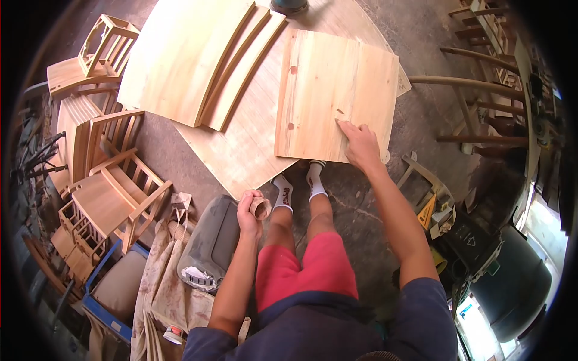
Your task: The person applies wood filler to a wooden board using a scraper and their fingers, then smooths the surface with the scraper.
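Observation:
My left hand [248, 215] is closed around a small brownish round cup [261, 208], its open end facing up toward me. What is inside it I cannot make out. A square pale wooden board [337, 84] lies in front of my feet. My right hand [361, 144] rests over the board's near edge, with the index finger stretched out and touching the surface beside a small dark patch [341, 111]. The other fingers are partly bent, and no tool shows in them. Two more brownish patches mark the board's left side.
Beneath the board is a large wooden panel [241, 159], with curved wooden pieces [247, 72] stacked on its left. Wooden chairs [114, 198] crowd the left side. A grey cylindrical bag [211, 240] stands near my left arm. An orange triangle [426, 212] and clutter lie to the right.

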The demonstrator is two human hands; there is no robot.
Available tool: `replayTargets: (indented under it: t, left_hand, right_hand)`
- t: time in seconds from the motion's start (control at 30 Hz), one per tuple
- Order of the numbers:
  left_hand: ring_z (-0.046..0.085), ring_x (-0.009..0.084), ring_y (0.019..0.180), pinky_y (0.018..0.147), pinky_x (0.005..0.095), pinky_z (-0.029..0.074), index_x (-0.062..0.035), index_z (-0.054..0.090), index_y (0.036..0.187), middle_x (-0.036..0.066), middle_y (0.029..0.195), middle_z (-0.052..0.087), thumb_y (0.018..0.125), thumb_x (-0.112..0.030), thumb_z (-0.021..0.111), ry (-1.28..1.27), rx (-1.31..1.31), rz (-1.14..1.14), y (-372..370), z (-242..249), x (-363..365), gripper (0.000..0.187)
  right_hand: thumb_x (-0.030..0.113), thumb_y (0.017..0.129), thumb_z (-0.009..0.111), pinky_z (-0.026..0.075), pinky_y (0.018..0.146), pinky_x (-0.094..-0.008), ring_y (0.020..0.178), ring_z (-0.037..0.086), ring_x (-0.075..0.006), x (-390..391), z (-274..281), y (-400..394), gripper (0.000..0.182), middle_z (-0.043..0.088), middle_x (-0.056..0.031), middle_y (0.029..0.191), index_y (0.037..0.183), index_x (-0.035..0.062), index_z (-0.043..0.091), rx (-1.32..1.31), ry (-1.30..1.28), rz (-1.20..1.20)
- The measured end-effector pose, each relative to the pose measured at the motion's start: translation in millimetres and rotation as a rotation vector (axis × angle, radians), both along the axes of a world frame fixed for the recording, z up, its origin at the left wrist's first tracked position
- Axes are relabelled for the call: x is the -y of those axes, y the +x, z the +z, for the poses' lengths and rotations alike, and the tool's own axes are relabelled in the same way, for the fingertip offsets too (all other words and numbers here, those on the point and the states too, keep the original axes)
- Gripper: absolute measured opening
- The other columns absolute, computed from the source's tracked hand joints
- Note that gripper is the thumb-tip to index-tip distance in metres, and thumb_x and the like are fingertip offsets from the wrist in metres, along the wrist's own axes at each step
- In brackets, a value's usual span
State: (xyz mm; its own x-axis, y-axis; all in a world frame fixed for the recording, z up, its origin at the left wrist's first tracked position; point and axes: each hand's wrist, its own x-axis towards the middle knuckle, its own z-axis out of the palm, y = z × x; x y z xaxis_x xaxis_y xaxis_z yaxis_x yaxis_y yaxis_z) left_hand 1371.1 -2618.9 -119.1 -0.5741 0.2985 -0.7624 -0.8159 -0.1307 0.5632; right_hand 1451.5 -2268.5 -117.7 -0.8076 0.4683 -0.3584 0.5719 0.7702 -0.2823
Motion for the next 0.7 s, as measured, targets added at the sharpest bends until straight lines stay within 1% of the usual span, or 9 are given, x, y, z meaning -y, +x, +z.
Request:
replayTargets:
  t: [0.07, 0.17, 0.27, 0.47, 0.57, 0.67, 0.7]
  left_hand:
    - [0.062, 0.0226, 0.086, 0.079, 0.0329, 0.05, -0.0069, 0.058, 0.096, 0.008, 0.094, 0.06, 0.103, -0.029, 0.045, 0.015, 0.003, 0.005, -1.2, -0.6, 1.2, 0.027]
    - [0.062, 0.0227, 0.087, 0.08, 0.0334, 0.05, -0.0067, 0.058, 0.096, 0.008, 0.094, 0.06, 0.103, -0.028, 0.045, 0.022, 0.007, 0.005, -1.3, -3.6, 4.0, 0.026]
    - [0.062, 0.0227, 0.087, 0.08, 0.0339, 0.05, -0.0066, 0.058, 0.096, 0.008, 0.094, 0.06, 0.103, -0.028, 0.045, 0.006, -0.002, -0.009, 2.6, -6.3, 8.7, 0.026]
    - [0.062, 0.0228, 0.087, 0.081, 0.0338, 0.05, -0.0065, 0.058, 0.096, 0.008, 0.094, 0.059, 0.103, -0.027, 0.045, -0.003, 0.011, 0.014, -0.3, 3.0, 10.5, 0.025]
    - [0.062, 0.0227, 0.087, 0.081, 0.0338, 0.05, -0.0066, 0.058, 0.095, 0.008, 0.093, 0.059, 0.103, -0.028, 0.045, 0.003, 0.012, 0.018, -2.4, 3.4, 10.7, 0.026]
    - [0.062, 0.0225, 0.087, 0.08, 0.0335, 0.05, -0.0068, 0.057, 0.095, 0.008, 0.093, 0.059, 0.103, -0.028, 0.045, -0.004, 0.008, 0.029, -3.8, -0.2, 13.8, 0.026]
    - [0.062, 0.0224, 0.086, 0.08, 0.0334, 0.049, -0.0069, 0.057, 0.095, 0.008, 0.093, 0.059, 0.103, -0.028, 0.045, -0.007, 0.005, 0.033, -4.9, -0.9, 15.3, 0.026]
  right_hand:
    - [0.001, 0.082, 0.052, 0.044, 0.091, -0.0435, 0.108, 0.056, -0.0293, -5.1, 3.1, 9.8, 0.058, 0.061, -0.0007, 0.134, 0.138, 0.0133, 0.055, -0.038, -0.054, -0.093]
    - [0.0, 0.081, 0.052, 0.044, 0.092, -0.0427, 0.106, 0.056, -0.0299, -8.4, -3.7, 18.8, 0.059, 0.061, -0.0006, 0.136, 0.138, 0.013, 0.055, -0.076, -0.01, -0.143]
    - [0.001, 0.082, 0.053, 0.044, 0.092, -0.0423, 0.107, 0.056, -0.03, -6.5, -3.9, 5.5, 0.057, 0.062, -0.0002, 0.134, 0.137, 0.014, 0.056, -0.089, -0.018, -0.123]
    - [0.003, 0.083, 0.053, 0.045, 0.091, -0.0423, 0.108, 0.057, -0.0306, -8.4, -12.4, -16.2, 0.056, 0.064, -0.0017, 0.13, 0.137, 0.0179, 0.057, 0.007, 0.002, -0.102]
    - [0.001, 0.083, 0.051, 0.046, 0.091, -0.0428, 0.108, 0.058, -0.0313, -11.6, 2.6, -18.9, 0.057, 0.066, -0.0036, 0.127, 0.137, 0.0182, 0.058, 0.137, -0.113, -0.074]
    - [-0.001, 0.081, 0.05, 0.046, 0.092, -0.0429, 0.107, 0.058, -0.0316, -7.0, -3.0, 1.3, 0.057, 0.066, -0.0053, 0.126, 0.136, 0.0155, 0.059, 0.025, -0.15, -0.095]
    - [-0.001, 0.081, 0.05, 0.046, 0.093, -0.0428, 0.106, 0.058, -0.0317, -3.2, -1.3, 6.2, 0.057, 0.066, -0.0054, 0.126, 0.135, 0.0145, 0.058, -0.035, -0.122, -0.102]
